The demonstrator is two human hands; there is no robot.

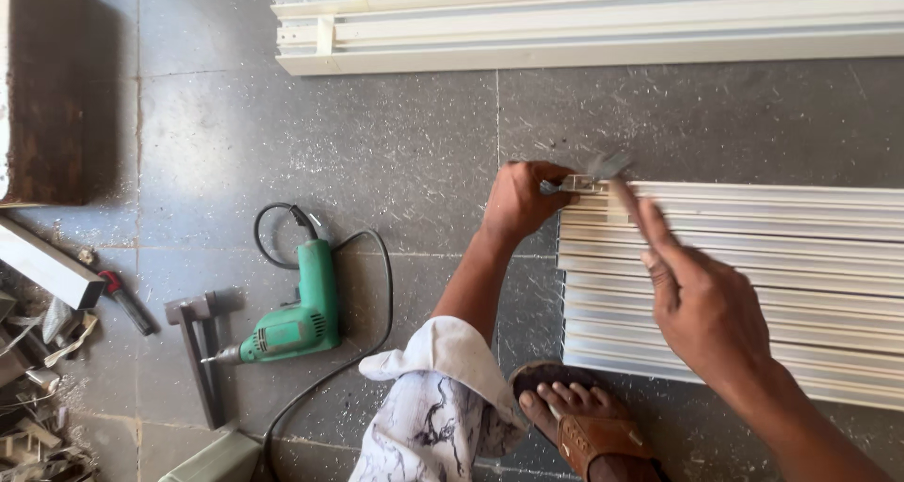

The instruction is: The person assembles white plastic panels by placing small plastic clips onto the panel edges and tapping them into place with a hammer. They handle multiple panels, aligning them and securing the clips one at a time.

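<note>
We are pinching a small metal piece [576,186] with left hand [521,200] at the white profile stack's [753,284] left end, long axis running rightward; right hand [702,298] hovering nearer, loosely open, empty

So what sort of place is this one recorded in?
Probably a metal-fabrication workshop floor or a building site. White metal profiles lie stacked on a grey tiled floor strewn with shavings, a green corded drill lies nearby, and offcuts are piled at the left edge.
</note>
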